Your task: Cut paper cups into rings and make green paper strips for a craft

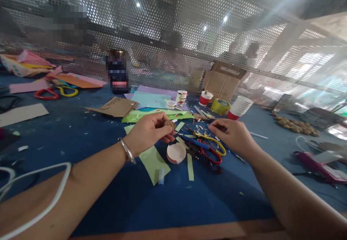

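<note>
My left hand [151,133], with a silver bangle at the wrist, pinches a small brown piece [170,125] that looks like cardboard. Fingertips of my right hand [230,133] are pressed together above the paper scraps; whatever they hold, if anything, is hidden. Between and below the hands sits a cut-off paper cup base [176,153]. Beside it lie yellow-handled scissors [221,146], red-handled scissors [211,157] and a blue-handled tool [196,142]. A pale green paper sheet [153,164] lies under my left hand, and a narrow green strip [190,167] is near the cup base.
Behind the hands are folded cardboard [115,107], coloured paper [151,99], a tape roll [221,106] and stacked paper cups [240,106]. More scissors [46,94] lie at left. A purple device [321,166] is at right. Perforated metal mesh [162,34] rises behind the table.
</note>
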Demonstrator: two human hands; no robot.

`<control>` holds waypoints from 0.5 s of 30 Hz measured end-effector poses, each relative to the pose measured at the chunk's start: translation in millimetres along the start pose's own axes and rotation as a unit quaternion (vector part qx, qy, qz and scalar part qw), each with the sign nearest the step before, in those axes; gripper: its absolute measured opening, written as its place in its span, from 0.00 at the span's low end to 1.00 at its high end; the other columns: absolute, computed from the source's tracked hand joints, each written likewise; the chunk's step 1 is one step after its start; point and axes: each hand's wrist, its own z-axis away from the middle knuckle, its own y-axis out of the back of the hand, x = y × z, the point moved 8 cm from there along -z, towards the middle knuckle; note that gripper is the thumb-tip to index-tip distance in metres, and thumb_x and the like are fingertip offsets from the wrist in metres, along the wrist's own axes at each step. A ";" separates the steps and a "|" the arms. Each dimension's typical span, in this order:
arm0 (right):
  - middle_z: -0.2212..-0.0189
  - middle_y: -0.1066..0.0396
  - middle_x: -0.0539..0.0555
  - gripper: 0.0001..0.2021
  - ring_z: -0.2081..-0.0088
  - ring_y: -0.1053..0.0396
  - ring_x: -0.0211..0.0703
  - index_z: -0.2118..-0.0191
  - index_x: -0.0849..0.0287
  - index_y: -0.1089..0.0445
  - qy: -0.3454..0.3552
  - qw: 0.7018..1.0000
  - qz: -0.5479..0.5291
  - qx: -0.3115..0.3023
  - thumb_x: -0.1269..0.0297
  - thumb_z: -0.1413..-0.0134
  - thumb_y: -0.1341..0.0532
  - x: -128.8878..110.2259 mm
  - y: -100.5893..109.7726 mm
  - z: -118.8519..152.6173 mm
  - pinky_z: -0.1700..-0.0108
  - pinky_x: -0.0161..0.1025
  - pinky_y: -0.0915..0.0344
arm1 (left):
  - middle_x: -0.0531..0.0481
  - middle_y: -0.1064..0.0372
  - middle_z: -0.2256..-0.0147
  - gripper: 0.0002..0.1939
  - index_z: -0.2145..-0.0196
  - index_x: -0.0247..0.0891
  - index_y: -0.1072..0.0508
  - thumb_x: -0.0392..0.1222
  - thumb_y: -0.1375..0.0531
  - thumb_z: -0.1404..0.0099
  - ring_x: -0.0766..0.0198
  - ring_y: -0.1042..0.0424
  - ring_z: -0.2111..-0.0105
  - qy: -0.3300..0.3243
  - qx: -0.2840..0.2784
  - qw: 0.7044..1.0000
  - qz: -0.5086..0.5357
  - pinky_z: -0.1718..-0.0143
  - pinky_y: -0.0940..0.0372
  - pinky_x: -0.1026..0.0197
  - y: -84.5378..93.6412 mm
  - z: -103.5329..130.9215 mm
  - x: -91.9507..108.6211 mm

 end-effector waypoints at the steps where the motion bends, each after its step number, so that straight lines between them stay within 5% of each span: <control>1: 0.75 0.23 0.51 0.14 0.76 0.31 0.42 0.69 0.56 0.23 -0.018 1.000 0.020 0.001 0.54 0.41 0.41 14.8 6.3 3.8 0.72 0.37 0.40 | 0.52 0.25 0.73 0.07 0.70 0.37 0.32 0.38 0.37 0.37 0.64 0.21 0.71 -0.004 0.001 1.000 -0.003 0.68 0.25 0.61 0.8 0.4 1.2; 7: 0.78 0.25 0.51 0.14 0.77 0.30 0.46 0.71 0.54 0.22 -0.089 0.990 0.110 -0.026 0.52 0.45 0.41 79.1 21.9 28.3 0.74 0.38 0.41 | 0.52 0.25 0.71 0.08 0.69 0.37 0.30 0.42 0.38 0.34 0.66 0.22 0.72 -0.049 0.043 0.998 -0.019 0.70 0.26 0.64 12.9 -0.6 8.9; 15: 0.75 0.23 0.53 0.15 0.74 0.30 0.45 0.68 0.54 0.23 -0.128 0.980 0.151 -0.026 0.52 0.45 0.43 100.9 31.0 41.1 0.70 0.39 0.40 | 0.53 0.27 0.71 0.10 0.70 0.37 0.32 0.42 0.37 0.34 0.67 0.23 0.73 -0.090 0.082 0.992 -0.025 0.71 0.28 0.66 24.1 -2.4 14.3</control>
